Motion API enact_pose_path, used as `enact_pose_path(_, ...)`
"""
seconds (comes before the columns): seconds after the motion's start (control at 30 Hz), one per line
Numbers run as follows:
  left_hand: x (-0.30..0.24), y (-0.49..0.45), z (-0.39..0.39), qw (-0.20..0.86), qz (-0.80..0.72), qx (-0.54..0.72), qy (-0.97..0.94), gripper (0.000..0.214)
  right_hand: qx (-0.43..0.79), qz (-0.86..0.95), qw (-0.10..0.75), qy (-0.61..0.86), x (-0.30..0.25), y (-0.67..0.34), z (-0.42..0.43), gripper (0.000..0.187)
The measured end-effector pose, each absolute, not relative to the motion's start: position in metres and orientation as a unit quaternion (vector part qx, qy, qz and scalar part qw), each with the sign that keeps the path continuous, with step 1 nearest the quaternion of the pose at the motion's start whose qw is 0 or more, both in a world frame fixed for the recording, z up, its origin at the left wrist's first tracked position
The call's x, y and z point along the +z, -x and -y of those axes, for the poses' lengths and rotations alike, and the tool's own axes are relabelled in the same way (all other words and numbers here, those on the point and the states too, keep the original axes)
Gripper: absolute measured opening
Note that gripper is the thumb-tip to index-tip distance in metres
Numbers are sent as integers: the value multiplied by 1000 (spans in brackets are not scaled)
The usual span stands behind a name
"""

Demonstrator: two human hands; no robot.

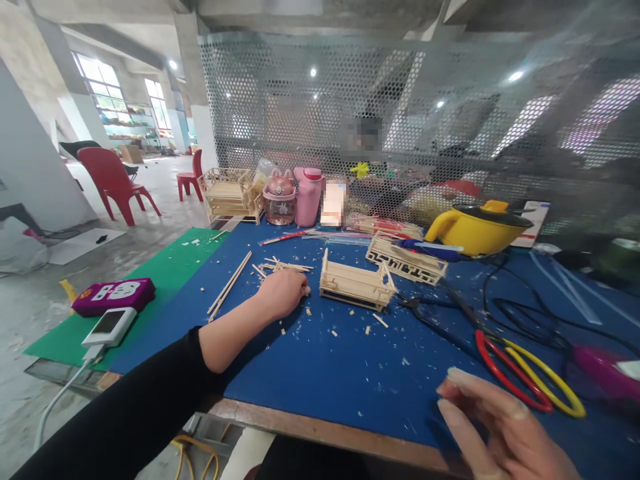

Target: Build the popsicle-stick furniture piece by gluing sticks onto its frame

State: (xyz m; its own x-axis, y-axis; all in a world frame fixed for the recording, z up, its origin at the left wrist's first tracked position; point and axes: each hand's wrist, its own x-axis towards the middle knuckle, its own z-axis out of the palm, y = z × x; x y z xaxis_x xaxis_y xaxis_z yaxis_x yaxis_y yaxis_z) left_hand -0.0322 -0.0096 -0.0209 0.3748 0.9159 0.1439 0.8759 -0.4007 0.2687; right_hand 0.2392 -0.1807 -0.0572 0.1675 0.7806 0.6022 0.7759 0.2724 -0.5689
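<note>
My left hand rests low over the blue mat, its fingers curled downward beside a small heap of thin wooden sticks. What lies under those fingers is hidden. Just right of it stands a small bed-shaped frame built of wooden sticks, upright on the mat. At the lower right, my right hand hovers near the table's front edge, thumb and forefinger apart with nothing visible between them. Nearest to it are pliers with red and yellow handles. Two longer sticks lie left of my left hand.
Another stick frame lies behind the pliers, by a yellow pot. A pink bottle, a rabbit-eared cup and a larger stick model line the back. A purple device sits on the green mat.
</note>
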Motion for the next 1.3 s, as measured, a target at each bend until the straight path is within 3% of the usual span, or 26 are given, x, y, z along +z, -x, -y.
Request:
enact_pose_path(0.1,-17,37,7,74,-541,143,-825,21,42,628,479,611,-59,-242,173,31)
enact_pose_path(0.23,-4,38,13,77,-526,240,-812,35,84,593,504,622,-50,-242,171,26)
enact_pose_path(0.43,-5,2,52,214,-424,246,-845,44,112,744,316,579,-10,-214,147,20)
enact_pose_path(0.57,-13,-18,73,272,-356,249,-859,42,120,794,266,533,9,-190,121,11)
enact_pose_path(0.63,-16,-20,73,306,-347,262,-847,41,129,806,258,517,9,-186,112,23)
enact_pose_path(0.77,-20,-15,64,332,-390,307,-802,34,177,768,283,547,0,-189,94,24)
enact_pose_path(0.87,-17,-7,55,260,-428,387,-774,25,199,725,321,577,-7,-193,80,21)
enact_pose_path(1.0,-8,-1,48,173,-389,432,-795,29,180,725,348,566,-9,-194,72,20)
enact_pose_path(1.13,-5,-10,51,307,-384,408,-769,37,177,710,416,541,-11,-191,76,18)
enact_pose_path(1.3,-13,-27,56,426,-391,439,-688,43,175,713,409,542,-15,-191,77,16)
